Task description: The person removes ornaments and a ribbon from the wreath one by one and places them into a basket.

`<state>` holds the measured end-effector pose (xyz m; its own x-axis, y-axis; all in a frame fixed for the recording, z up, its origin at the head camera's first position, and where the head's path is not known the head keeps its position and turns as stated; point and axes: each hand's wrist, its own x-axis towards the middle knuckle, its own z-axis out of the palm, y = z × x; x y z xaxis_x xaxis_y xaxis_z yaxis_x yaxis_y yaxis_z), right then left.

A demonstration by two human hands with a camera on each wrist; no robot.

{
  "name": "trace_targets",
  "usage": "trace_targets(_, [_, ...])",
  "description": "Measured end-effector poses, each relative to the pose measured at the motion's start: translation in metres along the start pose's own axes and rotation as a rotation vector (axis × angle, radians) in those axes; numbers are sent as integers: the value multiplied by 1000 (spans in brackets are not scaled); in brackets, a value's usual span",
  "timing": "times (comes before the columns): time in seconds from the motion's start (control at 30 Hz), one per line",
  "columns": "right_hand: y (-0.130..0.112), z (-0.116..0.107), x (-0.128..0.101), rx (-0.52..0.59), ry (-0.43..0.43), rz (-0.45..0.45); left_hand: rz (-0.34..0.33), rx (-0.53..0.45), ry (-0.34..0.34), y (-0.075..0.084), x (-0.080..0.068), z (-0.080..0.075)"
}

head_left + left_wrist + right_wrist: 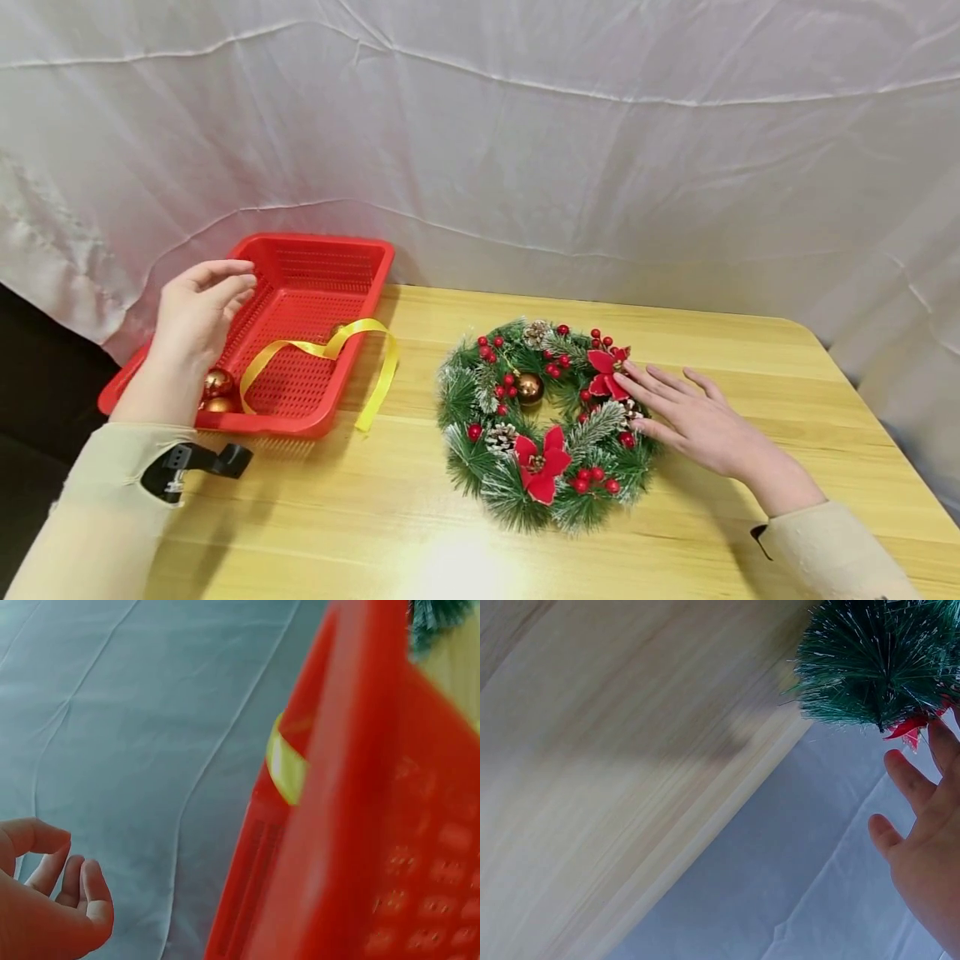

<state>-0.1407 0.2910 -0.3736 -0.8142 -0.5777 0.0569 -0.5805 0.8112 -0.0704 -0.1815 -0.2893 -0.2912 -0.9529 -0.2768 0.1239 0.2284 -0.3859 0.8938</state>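
"Watching from your end, where did everything lie?"

"The wreath lay flat on the surface. I saw the right hand resting along its right edge, fingers stretched out against a red flower, gripping nothing."

"And the left hand?"

"Fingers loosely curled, nothing visible in them. It hung by the red basket, left of the wreath, on the side facing away from it. Whether it was over the basket or just outside, I couldn't tell."

"What worried you?"

"The yellow ribbon, mostly. It lay over the basket wall nearest the wreath, one end dangling, so a sleeve could have snagged it and dragged it out. Inside, on the side away from the wreath, sat shiny baubles; a careless fingertip might have set them rolling."

"And the wreath itself?"

"Uneven pressure on its right edge could have skidded it or bent that flower. A copper bauble sat at the wreath's inner edge. I couldn't see how firmly it was attached; a loose one might have dropped at a lift."
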Motion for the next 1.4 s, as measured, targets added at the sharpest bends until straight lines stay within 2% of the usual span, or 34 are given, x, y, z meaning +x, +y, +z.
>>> trace_targets(0.13, [0, 0, 0, -2, 0, 2, -61, 126, -64, -10, -3, 9])
trace_targets(0.23, [0, 0, 0, -4, -2, 4, -104, 185, -105, -19, -3, 15])
trace_targets(0.43, [0, 0, 0, -5, -4, 5, -187, 386, -160, -39, 1, 22])
trace_targets(0.57, [0, 1, -1, -8, -5, 3, -220, 523, -221, -50, 4, 25])
trace_targets(0.67, [0, 1, -1, -10, -6, 2, -239, 582, -273, -56, 5, 26])
trace_targets(1.0, [-1, -2, -1, 6, -2, 4, -264, 679, -383, -67, 6, 25])
trace_targets(1.17, [-1, -2, -1, 1, -5, 6, -271, 707, -384, -72, 4, 24])
trace_targets(1.4, [0, -2, 0, -2, -11, 8, -258, 636, -358, -66, 5, 22])
